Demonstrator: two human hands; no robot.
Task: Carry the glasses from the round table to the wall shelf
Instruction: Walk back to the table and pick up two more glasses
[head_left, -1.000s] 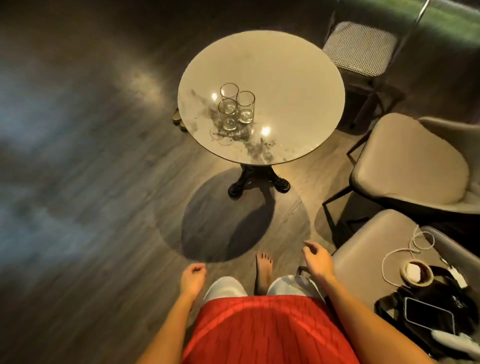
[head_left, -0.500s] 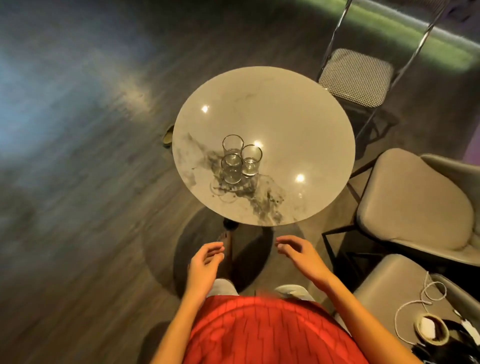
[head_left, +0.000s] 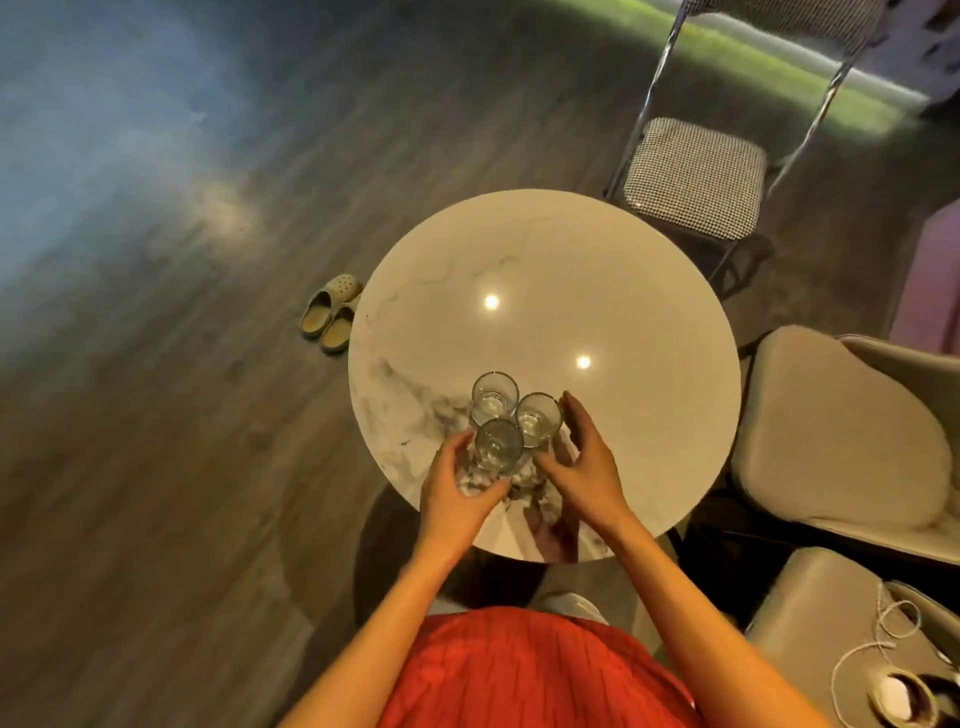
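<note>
Three clear glasses stand close together on the round marble table (head_left: 597, 270), near its front edge: a far glass (head_left: 494, 397), a right glass (head_left: 538, 418) and a near glass (head_left: 498, 446). My left hand (head_left: 457, 488) curls around the near glass from the left, thumb in front and fingers behind. My right hand (head_left: 584, 467) wraps the right glass from the right, fingertips at its far side. All three glasses rest on the tabletop. The wall shelf is out of view.
A pair of slippers (head_left: 332, 312) lies on the wooden floor left of the table. A houndstooth folding chair (head_left: 696, 176) stands behind it. Two beige chairs (head_left: 831, 426) stand on the right, the nearer one (head_left: 810, 613) holding a white cable.
I have stepped up to the table. Both hands rose from waist height, reached over the front edge and closed around two of the glasses.
</note>
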